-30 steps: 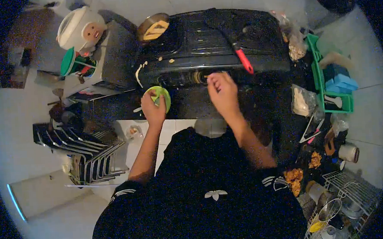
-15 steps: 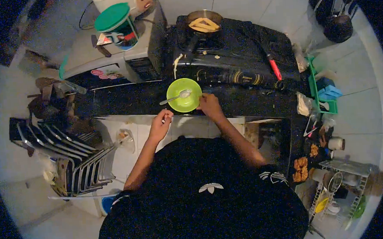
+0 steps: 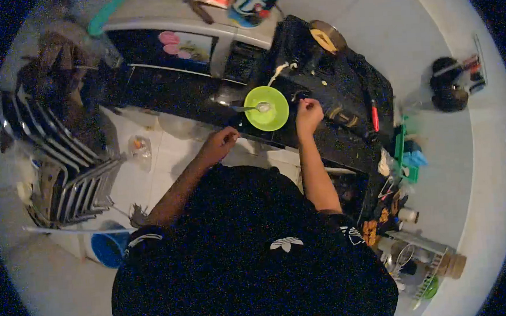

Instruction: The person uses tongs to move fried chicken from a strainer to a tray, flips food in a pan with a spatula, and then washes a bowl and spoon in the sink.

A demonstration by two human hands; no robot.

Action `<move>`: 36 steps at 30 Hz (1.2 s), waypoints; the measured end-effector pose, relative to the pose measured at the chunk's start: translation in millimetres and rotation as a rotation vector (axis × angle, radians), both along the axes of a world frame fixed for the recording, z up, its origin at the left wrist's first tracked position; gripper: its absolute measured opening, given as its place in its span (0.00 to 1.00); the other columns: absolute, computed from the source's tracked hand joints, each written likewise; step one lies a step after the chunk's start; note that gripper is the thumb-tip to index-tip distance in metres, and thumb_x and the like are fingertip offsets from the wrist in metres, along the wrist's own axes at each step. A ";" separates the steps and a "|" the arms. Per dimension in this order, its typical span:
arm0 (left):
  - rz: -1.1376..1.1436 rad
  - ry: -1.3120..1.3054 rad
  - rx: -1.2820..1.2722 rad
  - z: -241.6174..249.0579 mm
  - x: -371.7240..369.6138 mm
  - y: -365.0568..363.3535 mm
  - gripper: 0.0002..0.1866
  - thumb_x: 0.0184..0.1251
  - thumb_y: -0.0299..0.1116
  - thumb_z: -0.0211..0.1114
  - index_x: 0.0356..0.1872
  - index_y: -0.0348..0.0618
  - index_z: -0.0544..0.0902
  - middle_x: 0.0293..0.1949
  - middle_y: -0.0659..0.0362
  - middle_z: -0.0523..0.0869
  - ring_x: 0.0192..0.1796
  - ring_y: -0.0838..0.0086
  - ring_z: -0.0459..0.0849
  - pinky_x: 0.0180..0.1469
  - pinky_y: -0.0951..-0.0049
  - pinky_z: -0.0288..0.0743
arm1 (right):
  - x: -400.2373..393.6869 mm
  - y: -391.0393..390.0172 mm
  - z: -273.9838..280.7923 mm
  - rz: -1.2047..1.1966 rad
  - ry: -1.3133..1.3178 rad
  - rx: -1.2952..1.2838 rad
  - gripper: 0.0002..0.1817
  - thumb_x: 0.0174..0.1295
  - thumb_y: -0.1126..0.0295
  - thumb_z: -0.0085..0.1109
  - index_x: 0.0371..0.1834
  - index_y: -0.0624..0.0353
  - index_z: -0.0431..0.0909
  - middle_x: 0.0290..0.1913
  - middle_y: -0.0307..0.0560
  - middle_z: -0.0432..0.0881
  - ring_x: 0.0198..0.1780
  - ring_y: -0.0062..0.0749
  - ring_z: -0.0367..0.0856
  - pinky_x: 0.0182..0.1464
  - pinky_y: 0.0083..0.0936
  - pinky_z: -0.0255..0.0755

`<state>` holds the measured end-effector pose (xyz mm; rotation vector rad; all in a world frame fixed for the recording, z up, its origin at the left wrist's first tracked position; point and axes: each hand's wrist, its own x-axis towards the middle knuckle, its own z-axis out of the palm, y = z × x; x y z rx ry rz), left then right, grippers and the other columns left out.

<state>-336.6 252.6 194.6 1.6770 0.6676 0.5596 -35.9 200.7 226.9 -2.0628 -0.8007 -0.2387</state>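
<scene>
Crowding the dark surface [image 3: 320, 137] are a stove [image 3: 340, 79] with a frying pan [image 3: 327, 39] holding pale strips at the far end, a red-handled tool [image 3: 375, 115] and a green basket [image 3: 404, 150] to the right. A lime-green bowl [image 3: 266, 108] sits near the front edge with a spoon [image 3: 250, 108] lying in it. The right hand [image 3: 308, 113], loosely curled and holding nothing visible, rests just beside the bowl's right rim. The left hand [image 3: 221, 143], fingers bent inward and seemingly empty, hovers below the surface edge. A rack of dark trays [image 3: 64, 168] stands well to the left.
</scene>
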 end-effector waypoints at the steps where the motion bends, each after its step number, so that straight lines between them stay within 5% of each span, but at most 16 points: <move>1: 0.025 -0.013 -0.010 -6.3 -2.3 2.6 0.09 0.71 0.36 0.57 0.43 0.42 0.78 0.33 0.58 0.84 0.34 0.73 0.80 0.38 0.70 0.74 | -1.9 1.6 1.6 -0.030 0.004 0.017 0.09 0.53 0.70 0.65 0.28 0.66 0.80 0.29 0.59 0.83 0.32 0.48 0.83 0.37 0.36 0.76; 5: -0.001 -0.029 -0.052 -21.5 -3.0 8.6 0.09 0.71 0.36 0.56 0.42 0.41 0.78 0.35 0.58 0.84 0.36 0.72 0.81 0.41 0.70 0.75 | 5.6 4.0 -1.8 -0.041 -0.042 -0.025 0.10 0.50 0.71 0.71 0.30 0.67 0.81 0.27 0.52 0.84 0.28 0.38 0.83 0.34 0.32 0.74; 11: -0.017 -0.012 -0.077 -14.1 -3.0 17.6 0.08 0.70 0.34 0.56 0.41 0.41 0.79 0.37 0.59 0.83 0.39 0.73 0.81 0.45 0.71 0.75 | 12.6 6.6 -13.2 -0.076 -0.206 -0.179 0.12 0.51 0.72 0.70 0.34 0.69 0.81 0.26 0.56 0.83 0.28 0.45 0.82 0.34 0.35 0.75; 13: -0.003 -0.058 -0.062 -15.5 -1.0 20.0 0.07 0.70 0.33 0.56 0.41 0.41 0.79 0.37 0.59 0.83 0.39 0.73 0.81 0.45 0.71 0.75 | 13.6 5.1 -11.7 0.053 -0.178 -0.246 0.12 0.52 0.72 0.66 0.37 0.67 0.80 0.35 0.61 0.81 0.38 0.59 0.79 0.43 0.44 0.74; 19: -0.005 -0.061 -0.094 -10.8 4.2 26.0 0.07 0.69 0.31 0.56 0.41 0.41 0.79 0.36 0.60 0.83 0.37 0.75 0.79 0.43 0.73 0.74 | 14.0 0.9 5.1 0.287 -0.510 -0.373 0.10 0.46 0.80 0.56 0.34 0.69 0.78 0.36 0.63 0.79 0.41 0.59 0.77 0.46 0.47 0.72; 36: -0.100 -0.184 0.091 -21.4 7.5 16.0 0.06 0.67 0.30 0.57 0.39 0.39 0.78 0.29 0.57 0.84 0.33 0.75 0.83 0.37 0.73 0.75 | 23.1 -1.7 19.6 0.478 -0.695 -0.710 0.07 0.53 0.78 0.51 0.35 0.66 0.75 0.39 0.58 0.77 0.45 0.54 0.76 0.45 0.42 0.76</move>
